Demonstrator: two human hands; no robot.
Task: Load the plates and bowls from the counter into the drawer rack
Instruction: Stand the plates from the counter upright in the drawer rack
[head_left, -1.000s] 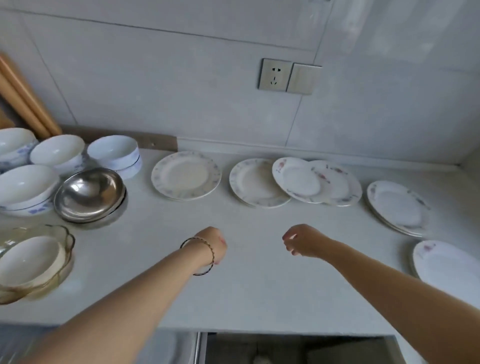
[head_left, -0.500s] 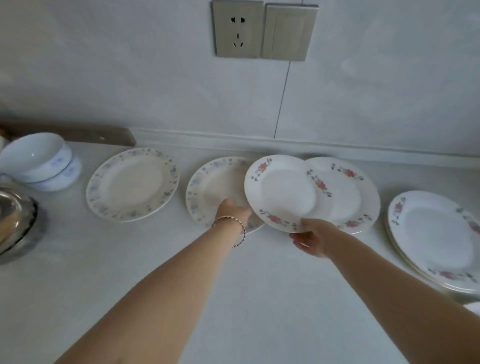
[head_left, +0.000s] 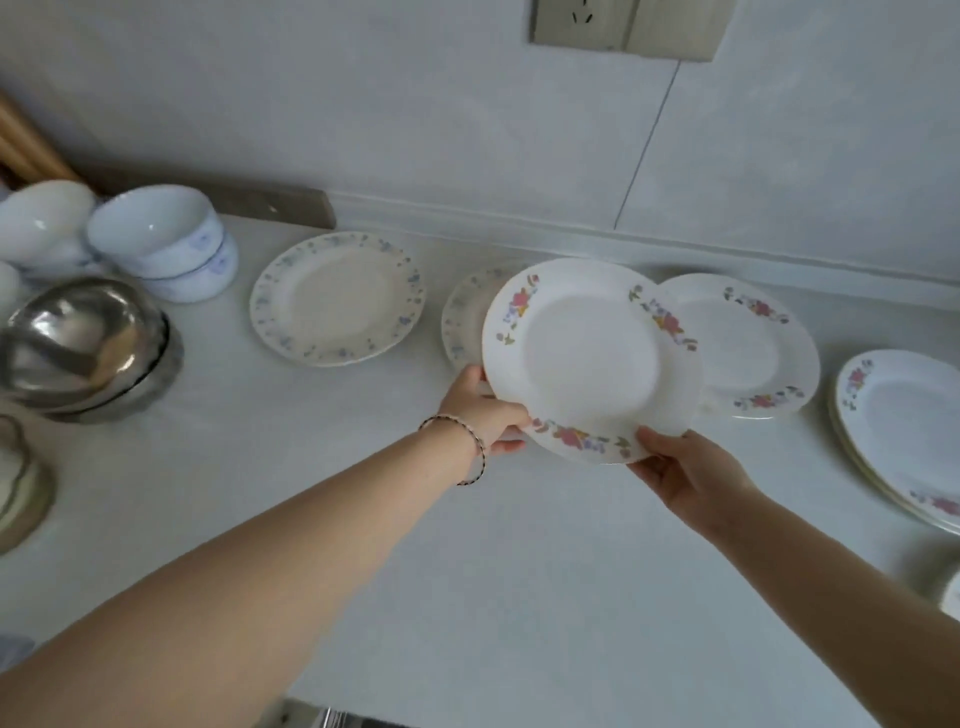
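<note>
A white plate with pink flowers (head_left: 589, 358) is lifted and tilted above the counter. My right hand (head_left: 680, 473) grips its near rim, and my left hand (head_left: 485, 413) holds its left rim, fingers under it. Behind it lie a blue-patterned plate (head_left: 460, 322), partly hidden, and another pink-flowered plate (head_left: 748, 345). A further blue-patterned plate (head_left: 335, 299) lies flat to the left. A stack of pink-flowered plates (head_left: 904, 431) sits at the right.
Stacked white bowls (head_left: 166, 241) and more white bowls (head_left: 41, 218) stand at the back left. Steel bowls (head_left: 85, 345) sit in front of them, a glass bowl (head_left: 21, 483) at the left edge. A wall socket (head_left: 623, 23) is overhead. The drawer edge (head_left: 332, 719) shows at the bottom.
Both hands reached forward from mid-counter to the plates. The pink-flowered plate has risen off the counter and come toward me, with my left hand now on its rim.
</note>
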